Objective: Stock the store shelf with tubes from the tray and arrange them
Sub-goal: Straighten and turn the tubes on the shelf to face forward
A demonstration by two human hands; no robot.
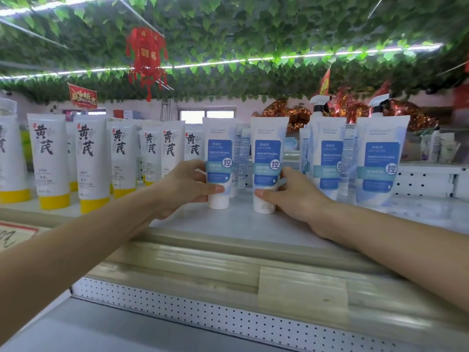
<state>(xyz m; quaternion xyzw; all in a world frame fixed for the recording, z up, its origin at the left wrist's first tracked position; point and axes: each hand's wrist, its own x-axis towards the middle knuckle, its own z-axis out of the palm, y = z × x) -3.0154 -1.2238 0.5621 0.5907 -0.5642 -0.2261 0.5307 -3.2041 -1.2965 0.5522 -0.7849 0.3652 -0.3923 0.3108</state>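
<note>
I see L hand (186,185) gripping left blue tube (219,148) & R hand (294,196) gripping right blue tube (267,153), both upright on shelf (228,224), yellow-cap tubes (48,158) beside.

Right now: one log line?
left grip: holds left tube | right grip: holds right tube | tubes: upright on shelf
</note>
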